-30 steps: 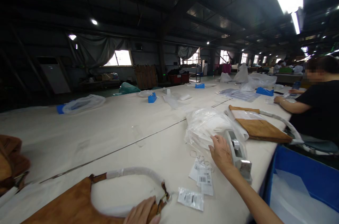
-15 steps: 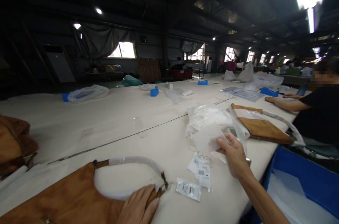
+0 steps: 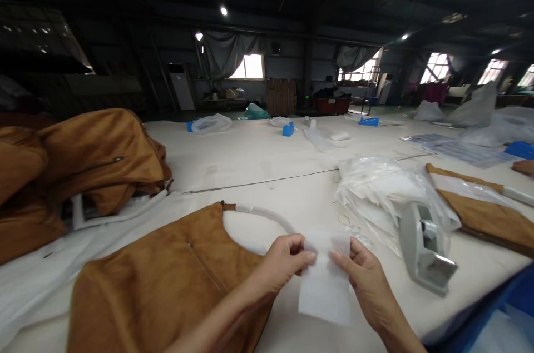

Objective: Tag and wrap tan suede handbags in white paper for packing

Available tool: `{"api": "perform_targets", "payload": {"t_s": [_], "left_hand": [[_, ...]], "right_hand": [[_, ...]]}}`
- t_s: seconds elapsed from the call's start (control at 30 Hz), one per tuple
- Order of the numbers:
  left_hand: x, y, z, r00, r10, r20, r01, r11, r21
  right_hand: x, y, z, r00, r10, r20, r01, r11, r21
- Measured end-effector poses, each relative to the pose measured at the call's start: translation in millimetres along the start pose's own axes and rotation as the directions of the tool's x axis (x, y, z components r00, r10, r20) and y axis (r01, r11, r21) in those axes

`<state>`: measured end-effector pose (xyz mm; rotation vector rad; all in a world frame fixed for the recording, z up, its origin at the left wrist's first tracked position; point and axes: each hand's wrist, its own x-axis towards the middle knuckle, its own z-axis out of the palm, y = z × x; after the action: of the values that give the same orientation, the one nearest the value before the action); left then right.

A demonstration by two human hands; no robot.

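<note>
Between my two hands is a small sheet of thin white translucent paper (image 3: pixel 324 294). My left hand (image 3: pixel 287 261) pinches its left edge and my right hand (image 3: pixel 362 272) pinches its right edge, thumbs on top. Below and left of them lies a brown suede handbag (image 3: pixel 167 281) with a zip, flat on the table. Its handle (image 3: pixel 267 215) is wrapped in white material and runs behind the paper. A grey tape dispenser (image 3: pixel 423 247) stands right of my right hand. Behind the paper, wire loops (image 3: pixel 354 230) show; the labels near them are mostly hidden.
Clear plastic bags (image 3: pixel 379 186) lie in a heap behind the dispenser. Another brown bag (image 3: pixel 479 208) is at the right, near a co-worker's hand (image 3: pixel 523 167). More brown bags (image 3: pixel 104 158) are piled at the left. A blue bin (image 3: pixel 471 314) sits below the table's right edge.
My left hand has left the handbag and now grips the sheet together with my right hand, which has brought it over in front of me. The view has turned left.
</note>
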<state>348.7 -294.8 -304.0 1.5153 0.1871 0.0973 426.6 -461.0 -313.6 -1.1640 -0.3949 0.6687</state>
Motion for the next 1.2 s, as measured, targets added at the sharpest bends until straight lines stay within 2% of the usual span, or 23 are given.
{"api": "perform_targets", "payload": {"t_s": [0.07,0.13,0.23,0.33,0.4,0.5,0.6,0.67,0.73,0.83,0.97,1.1,1.2], "left_hand": [[0.1,-3.6,2.2,0.999,-0.008,-0.054,0.007,1.0,-0.021],[0.1,-6.2,-1.1,0.996,-0.023,-0.09,0.03,0.997,0.078],[0.6,-10.8,-13.1,0.98,-0.004,-0.2,0.069,0.947,0.314],[0.3,-19.9,-23.3,0.953,0.052,-0.3,0.102,0.873,0.478],[-0.4,-27.8,-24.0,0.95,0.055,-0.308,0.138,0.81,0.57],[0.1,-38.8,-17.6,0.963,0.038,-0.266,0.163,0.704,0.692],[4.1,-46.0,-10.6,0.974,0.025,-0.224,0.162,0.611,0.775],[7.6,-48.4,-9.5,0.977,0.019,-0.214,0.164,0.583,0.796],[9.7,-49.1,-11.6,0.978,0.016,-0.209,0.159,0.594,0.789],[8.3,-47.5,-18.5,0.98,0.013,-0.201,0.139,0.677,0.722],[0.0,-44.1,-28.5,0.984,0.011,-0.178,0.085,0.848,0.524],[-6.4,-43.9,-33.7,0.987,0.058,-0.149,-0.007,0.946,0.324],[-7.1,-47.5,-33.9,0.991,0.058,-0.124,-0.031,0.977,0.209]], "right_hand": [[-10.9,16.6,3.2,0.999,0.045,0.005,-0.045,0.995,0.087],[-19.2,30.7,-3.4,0.996,0.069,-0.055,-0.062,0.992,0.114],[-23.6,39.7,-29.5,0.965,0.087,-0.245,-0.055,0.989,0.135],[-21.8,35.3,-58.3,0.939,0.128,-0.321,-0.096,0.989,0.114],[-19.4,30.9,-69.2,0.943,0.156,-0.294,-0.142,0.988,0.068],[-10.8,30.8,-71.8,0.969,0.169,-0.178,-0.18,0.983,-0.046],[7.5,39.7,-68.9,0.995,0.079,-0.057,-0.093,0.942,-0.323],[21.7,46.0,-68.1,1.0,0.024,0.011,-0.014,0.846,-0.532],[31.4,48.6,-67.2,0.993,0.026,0.118,0.059,0.747,-0.662],[30.1,45.8,-60.5,0.947,0.1,0.306,0.175,0.641,-0.748],[5.8,47.5,-38.3,0.907,0.163,0.388,0.263,0.5,-0.825],[-14.1,66.8,-14.1,0.848,0.201,0.49,0.333,0.517,-0.789],[-18.8,81.6,-3.2,0.847,0.17,0.504,0.353,0.529,-0.772]]}}
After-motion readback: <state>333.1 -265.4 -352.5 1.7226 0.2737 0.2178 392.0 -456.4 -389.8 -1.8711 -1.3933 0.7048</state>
